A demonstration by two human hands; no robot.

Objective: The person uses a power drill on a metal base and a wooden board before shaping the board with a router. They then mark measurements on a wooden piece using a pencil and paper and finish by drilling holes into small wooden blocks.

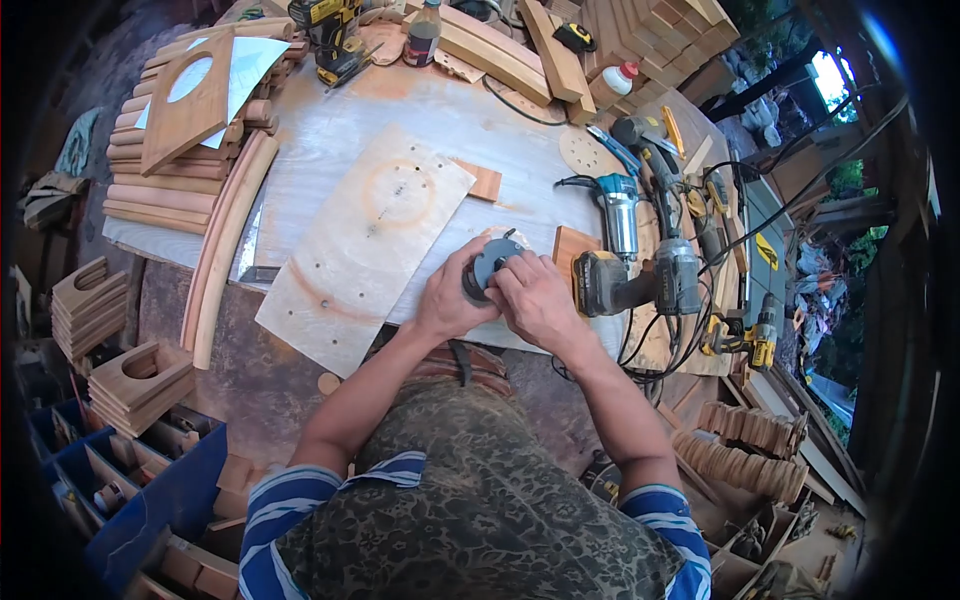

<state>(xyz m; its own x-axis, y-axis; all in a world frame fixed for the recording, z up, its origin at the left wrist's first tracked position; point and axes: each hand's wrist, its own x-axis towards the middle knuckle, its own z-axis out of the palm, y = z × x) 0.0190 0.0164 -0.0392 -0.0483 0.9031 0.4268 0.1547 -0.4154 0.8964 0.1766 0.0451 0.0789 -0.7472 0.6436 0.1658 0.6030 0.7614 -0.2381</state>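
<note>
Near the front edge of the worktable I hold a dark grey round disc-shaped part [492,266], whose exact kind I cannot make out. My left hand [452,298] is closed around its left side. The bent fingers of my right hand [540,300] press on its right side and face. A pale flat board [365,240] with small holes and round burn-like marks lies to the left of my hands. Just beyond the hands is a small reddish wood block [480,182]. To the right lies a teal and silver trim router [620,215], beside a cordless tool with a dark battery [600,283].
Stacked rounded wood rails [165,185] lie at the left, under a board with a round hole [190,100]. A yellow drill [325,40] and a bottle [423,35] stand at the back. Cables [660,350] hang at the right. A blue divided bin [160,490] is lower left.
</note>
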